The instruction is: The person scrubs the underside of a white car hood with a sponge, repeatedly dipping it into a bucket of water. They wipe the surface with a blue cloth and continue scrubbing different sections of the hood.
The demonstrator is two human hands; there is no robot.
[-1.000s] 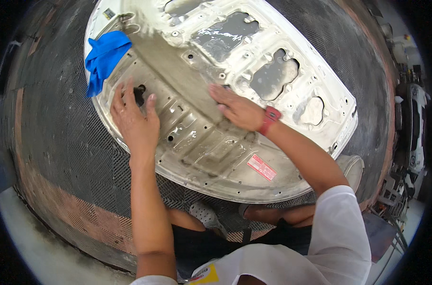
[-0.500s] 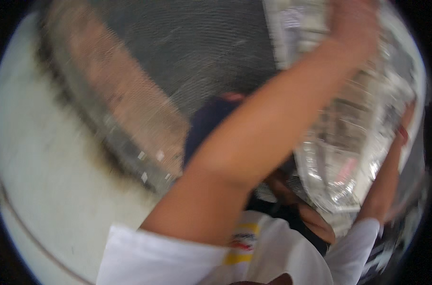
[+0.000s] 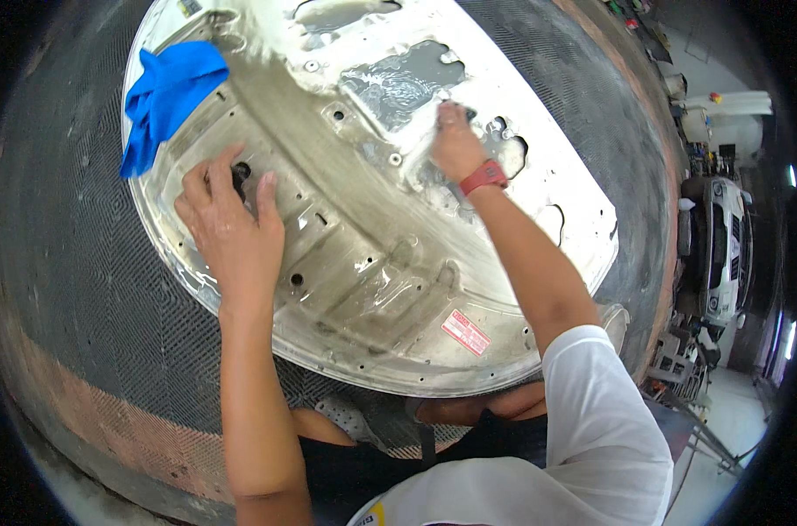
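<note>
The white panel [image 3: 328, 188] lay at twelve o'clock, a blue cloth [image 3: 172, 96] at its ten; left hand [image 3: 227, 223] at nine, fingers apart; right hand [image 3: 460, 145] at two, its fingers too blurred to tell; rubbing seemed in hand, the next stroke calling for care beside the grey cutout [image 3: 394, 88]

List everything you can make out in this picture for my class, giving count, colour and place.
Car panel: one, white and beige, centre
Blue cloth: one, blue, panel's upper left
Label: one, red and white, panel's lower right
Floor tiles: many, dark grey and brownish, around the panel
Vehicle: one, white, far right
Shoe: one clearly seen, grey, below the panel
Wristband: one, red, right wrist
Shirt: one, white, lower edge
Left hand: one, bare, over the panel's left
Right hand: one, bare, over the panel's upper right, slightly blurred
</note>
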